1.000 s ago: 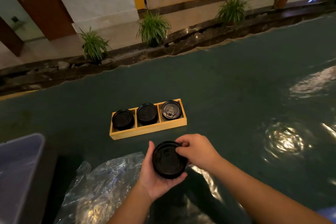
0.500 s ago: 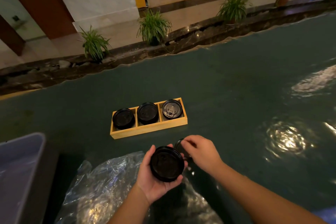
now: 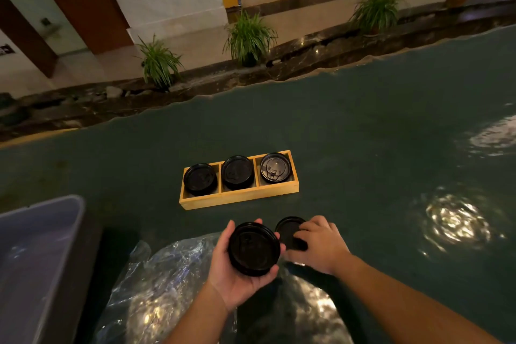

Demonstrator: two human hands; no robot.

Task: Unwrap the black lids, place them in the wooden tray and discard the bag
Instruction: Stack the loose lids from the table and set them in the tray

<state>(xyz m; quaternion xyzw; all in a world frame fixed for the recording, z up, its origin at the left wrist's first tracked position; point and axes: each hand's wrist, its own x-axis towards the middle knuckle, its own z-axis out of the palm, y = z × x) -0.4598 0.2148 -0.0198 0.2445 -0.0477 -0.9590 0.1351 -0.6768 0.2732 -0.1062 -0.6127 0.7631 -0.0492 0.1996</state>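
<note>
My left hand [image 3: 226, 274] cups a stack of black lids [image 3: 253, 248], tilted towards me. Just to its right, my right hand [image 3: 321, 246] pinches a single black lid [image 3: 287, 230] pulled clear of the stack. Ahead on the dark green table stands the wooden tray [image 3: 240, 200] with three compartments. Black lids fill each one: left [image 3: 200, 177], middle [image 3: 237, 172], right [image 3: 276, 167], the right one top side up. The clear plastic bag [image 3: 162, 282] lies crumpled below my hands.
A grey plastic bin [image 3: 36, 246] sits at the near left edge. The glossy green table [image 3: 377, 134] stretches away to the right and far side. Potted plants [image 3: 248, 36] line a stone ledge beyond it.
My right hand has lifted one lid off the stack in my left hand and drawn it to the right. The stack has tilted slightly. The tray has not changed.
</note>
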